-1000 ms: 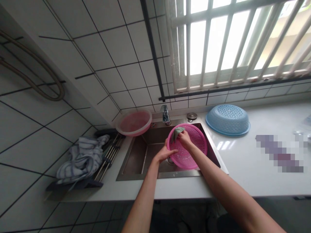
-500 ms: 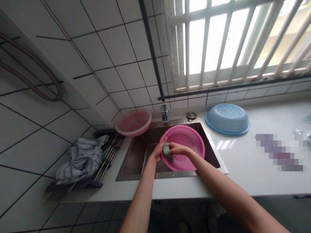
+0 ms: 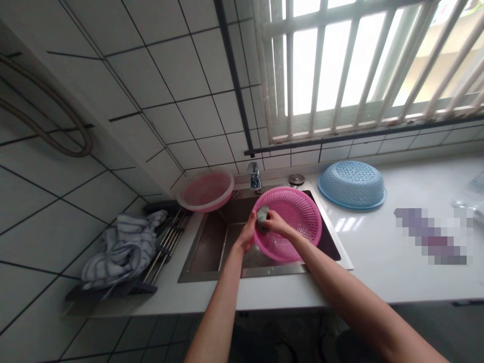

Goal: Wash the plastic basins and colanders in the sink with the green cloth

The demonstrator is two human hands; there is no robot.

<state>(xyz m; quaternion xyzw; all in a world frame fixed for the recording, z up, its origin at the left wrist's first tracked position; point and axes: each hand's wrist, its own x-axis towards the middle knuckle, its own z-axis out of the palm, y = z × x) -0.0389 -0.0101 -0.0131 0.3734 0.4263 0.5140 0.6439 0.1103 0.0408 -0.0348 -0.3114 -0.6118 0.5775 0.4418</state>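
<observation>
A round pink plastic colander (image 3: 293, 209) is held tilted over the sink (image 3: 212, 247). My left hand (image 3: 247, 233) grips its left rim, thumb up along the edge. Inside that rim, my right hand (image 3: 277, 223) is closed on a grey-green cloth (image 3: 262, 216) pressed against the colander's inner wall. Part of the cloth is hidden by my right fingers. Behind the colander stands the chrome faucet (image 3: 254, 176).
A pink basin (image 3: 207, 190) sits at the sink's back left corner. On the right counter lies an upturned blue basket (image 3: 352, 185), with a drain strainer (image 3: 297, 179) nearer the faucet. A striped towel (image 3: 121, 249) rests on a rack (image 3: 164, 254) at left.
The colander has risen slightly and its tilt has shifted. My right hand and the cloth have moved up along the left inner rim. My left hand keeps its grip.
</observation>
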